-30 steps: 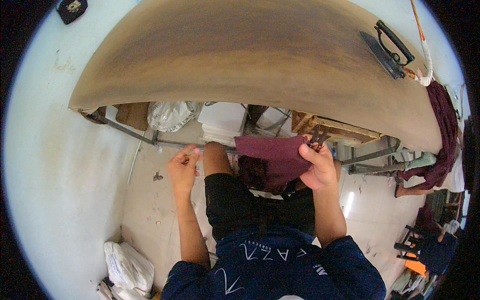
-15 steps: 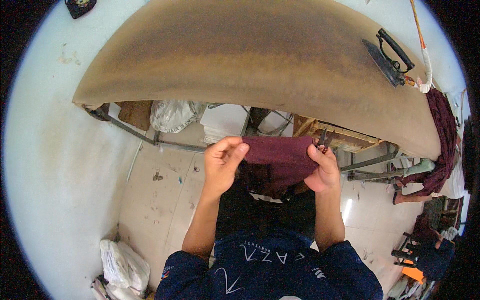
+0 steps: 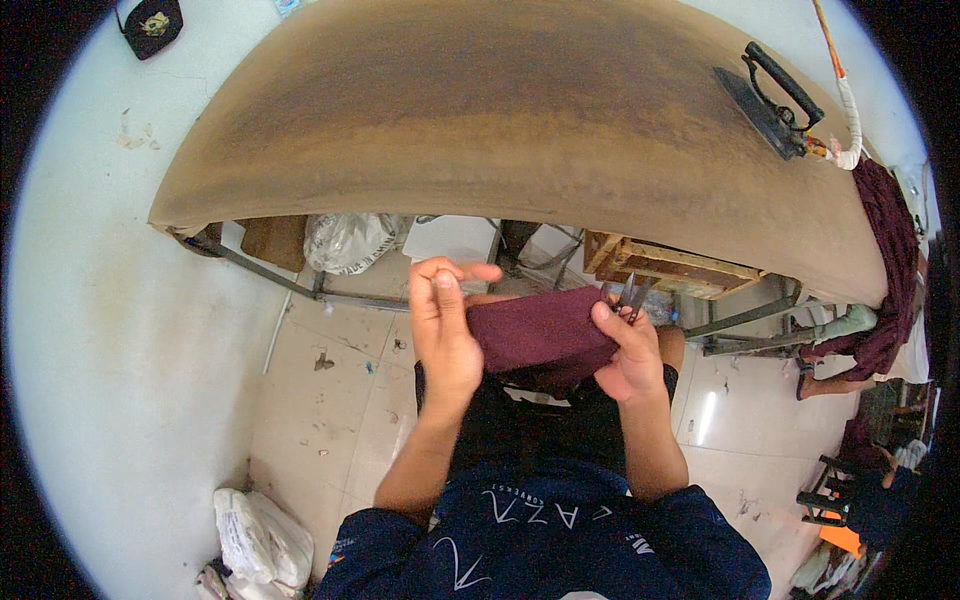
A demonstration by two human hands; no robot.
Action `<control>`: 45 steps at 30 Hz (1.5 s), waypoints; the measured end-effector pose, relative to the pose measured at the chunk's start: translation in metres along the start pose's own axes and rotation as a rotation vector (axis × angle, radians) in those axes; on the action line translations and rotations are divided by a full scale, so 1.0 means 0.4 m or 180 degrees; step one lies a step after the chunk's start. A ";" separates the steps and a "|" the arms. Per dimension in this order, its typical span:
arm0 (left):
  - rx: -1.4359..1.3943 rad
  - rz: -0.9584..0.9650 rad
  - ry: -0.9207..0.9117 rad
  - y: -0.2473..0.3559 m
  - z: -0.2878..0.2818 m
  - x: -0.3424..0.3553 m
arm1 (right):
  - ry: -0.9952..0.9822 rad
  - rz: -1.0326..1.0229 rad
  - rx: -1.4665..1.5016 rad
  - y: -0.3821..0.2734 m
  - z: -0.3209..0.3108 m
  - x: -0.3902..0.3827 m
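Note:
A folded piece of maroon cloth [image 3: 540, 328] hangs in front of my body, between my two hands. My right hand [image 3: 632, 355] pinches its right end under the thumb. The same hand also keeps a small pair of dark-bladed scissors [image 3: 628, 292], points upward, behind the cloth. At the cloth's left end is my left hand [image 3: 445, 335], its thumb raised off the fabric and a finger stretched to the right. Another left finger shows just above the cloth's top edge; whether it touches the fabric I cannot tell.
A padded brown ironing table [image 3: 480, 120] stands ahead, with a black iron [image 3: 775, 100] on its right. Beneath it are a plastic bag [image 3: 350, 240] and a wooden crate [image 3: 680, 265]. Maroon fabric [image 3: 885, 240] drapes at its right end. White sacks [image 3: 260, 540] lie lower left.
My left thumb has come off the cloth and a left finger has stretched out. The cloth's left end has dropped a little. My right hand has shifted slightly left, still gripping.

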State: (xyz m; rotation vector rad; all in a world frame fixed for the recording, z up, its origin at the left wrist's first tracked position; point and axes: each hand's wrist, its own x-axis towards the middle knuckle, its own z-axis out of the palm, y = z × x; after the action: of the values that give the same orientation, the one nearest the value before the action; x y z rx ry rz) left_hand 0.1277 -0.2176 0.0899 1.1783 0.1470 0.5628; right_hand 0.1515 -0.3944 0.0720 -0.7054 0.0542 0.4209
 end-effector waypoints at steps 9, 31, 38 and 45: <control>0.0583 0.0811 -0.0037 -0.003 0.011 0.041 | 0.0223 0.0050 -0.0581 0.008 -0.032 0.005; 0.0318 0.0701 -0.0395 0.042 -0.003 -0.015 | -0.1442 -0.1463 -0.2848 0.022 0.105 0.014; 0.0422 0.0717 -0.0225 0.035 -0.026 -0.006 | -0.0797 -0.0016 -0.0089 -0.006 0.063 0.033; 0.0364 0.0726 -0.0174 0.031 -0.029 -0.004 | -0.0640 -0.0080 -0.0192 -0.003 0.032 0.036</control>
State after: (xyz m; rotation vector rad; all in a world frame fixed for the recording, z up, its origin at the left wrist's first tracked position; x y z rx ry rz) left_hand 0.1175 -0.2052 0.0963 1.3299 -0.0027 0.7288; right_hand 0.1642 -0.3818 0.0798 -0.7191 -0.1573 0.4688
